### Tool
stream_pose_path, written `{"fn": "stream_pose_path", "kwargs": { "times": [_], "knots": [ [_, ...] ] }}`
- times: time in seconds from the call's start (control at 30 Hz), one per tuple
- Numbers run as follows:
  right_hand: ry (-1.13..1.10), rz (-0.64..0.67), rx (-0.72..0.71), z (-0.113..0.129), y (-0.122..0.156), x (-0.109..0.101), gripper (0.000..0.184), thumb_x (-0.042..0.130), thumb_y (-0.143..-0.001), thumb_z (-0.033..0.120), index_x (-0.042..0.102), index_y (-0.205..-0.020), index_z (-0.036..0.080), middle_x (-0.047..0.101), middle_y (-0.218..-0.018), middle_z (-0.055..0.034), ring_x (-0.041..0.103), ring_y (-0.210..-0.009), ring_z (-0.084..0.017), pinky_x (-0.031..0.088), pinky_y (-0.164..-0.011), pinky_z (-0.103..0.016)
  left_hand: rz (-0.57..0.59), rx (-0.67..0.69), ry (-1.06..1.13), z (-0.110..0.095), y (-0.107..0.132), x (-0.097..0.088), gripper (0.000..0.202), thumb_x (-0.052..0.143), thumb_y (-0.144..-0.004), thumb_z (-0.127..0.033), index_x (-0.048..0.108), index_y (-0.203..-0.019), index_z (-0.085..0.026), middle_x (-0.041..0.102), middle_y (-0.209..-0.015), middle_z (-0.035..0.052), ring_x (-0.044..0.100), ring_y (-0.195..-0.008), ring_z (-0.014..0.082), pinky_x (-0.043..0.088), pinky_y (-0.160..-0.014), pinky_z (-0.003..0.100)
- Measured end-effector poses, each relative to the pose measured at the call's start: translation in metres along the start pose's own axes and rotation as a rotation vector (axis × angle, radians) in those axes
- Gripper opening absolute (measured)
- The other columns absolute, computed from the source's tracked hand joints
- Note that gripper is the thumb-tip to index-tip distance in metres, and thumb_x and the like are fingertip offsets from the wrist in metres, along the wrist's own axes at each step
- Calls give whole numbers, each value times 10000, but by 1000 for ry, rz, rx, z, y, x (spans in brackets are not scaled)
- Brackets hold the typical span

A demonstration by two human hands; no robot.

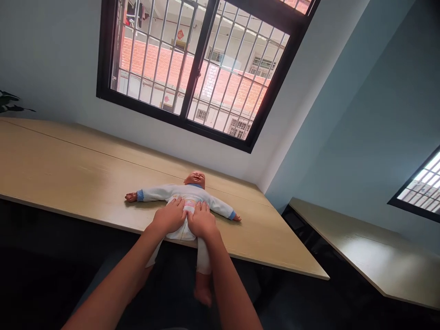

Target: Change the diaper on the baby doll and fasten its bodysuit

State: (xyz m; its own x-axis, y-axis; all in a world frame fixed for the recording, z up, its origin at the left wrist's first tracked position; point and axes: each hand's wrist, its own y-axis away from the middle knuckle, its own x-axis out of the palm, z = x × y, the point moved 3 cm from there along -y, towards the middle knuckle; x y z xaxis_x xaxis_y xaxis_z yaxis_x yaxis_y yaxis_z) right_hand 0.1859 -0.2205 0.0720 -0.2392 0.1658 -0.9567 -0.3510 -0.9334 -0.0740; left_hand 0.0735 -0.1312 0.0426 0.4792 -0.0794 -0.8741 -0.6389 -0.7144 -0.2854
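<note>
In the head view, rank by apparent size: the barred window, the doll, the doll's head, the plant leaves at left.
1. barred window
2. doll
3. and 4. doll's head and plant leaves look alike; the leaves are cut off by the frame edge, so unranked.

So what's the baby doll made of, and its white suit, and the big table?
The doll looks like smooth plastic or vinyl: its head and hands have a slight shine. Its white suit seems soft knitted cloth, wrinkling under the left hand and right hand, with blue cuffs. The table looks like pale wood laminate, matt, with faint grain and a seam line.
</note>
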Motion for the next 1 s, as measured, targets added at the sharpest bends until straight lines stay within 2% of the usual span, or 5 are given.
{"fn": "stream_pose_path", "kwargs": {
  "times": [0.33,0.5,0.63,0.77,1.0],
  "knots": [
    [-70,-20,-59,-5,3,-6,776,389,-1092,472,262,-1651,-51,217,-1715,-286,190,-1630,-359,217,-1310,-530,-30,-13,4,-6,0,-7,600,413,-1022,-304,483,-1575,-81,393,-1671,235,326,-1587,365,312,-1262,543],
    [-359,-115,-132,-25,29,-9,803,462,-1050,485,275,-1670,10,221,-1742,-197,194,-1640,-283,191,-1341,-432,-90,-25,66,-3,16,-17,714,419,-1019,-400,363,-1620,-19,340,-1692,263,299,-1595,360,291,-1274,490],
    [-741,-257,-79,-54,51,10,833,457,-1026,526,243,-1683,60,273,-1732,-164,305,-1606,-259,310,-1306,-411,-116,-111,140,7,36,-20,815,378,-1033,-555,324,-1595,33,392,-1636,322,373,-1543,397,362,-1217,475],
    [-1015,-307,-14,-73,57,24,750,567,-977,578,475,-1553,106,534,-1569,-201,573,-1409,-322,493,-1158,-430,-103,-169,208,16,52,-20,764,360,-1025,-642,419,-1532,-74,593,-1460,257,597,-1332,394,494,-1050,466],
    [-1025,-268,-98,-60,56,9,492,612,-971,581,717,-1246,186,728,-1288,-114,647,-1224,-306,484,-1092,-406,-153,-170,467,14,68,-22,562,436,-997,-610,530,-1358,-190,658,-1345,148,624,-1253,346,486,-1033,443]
  ]
}}
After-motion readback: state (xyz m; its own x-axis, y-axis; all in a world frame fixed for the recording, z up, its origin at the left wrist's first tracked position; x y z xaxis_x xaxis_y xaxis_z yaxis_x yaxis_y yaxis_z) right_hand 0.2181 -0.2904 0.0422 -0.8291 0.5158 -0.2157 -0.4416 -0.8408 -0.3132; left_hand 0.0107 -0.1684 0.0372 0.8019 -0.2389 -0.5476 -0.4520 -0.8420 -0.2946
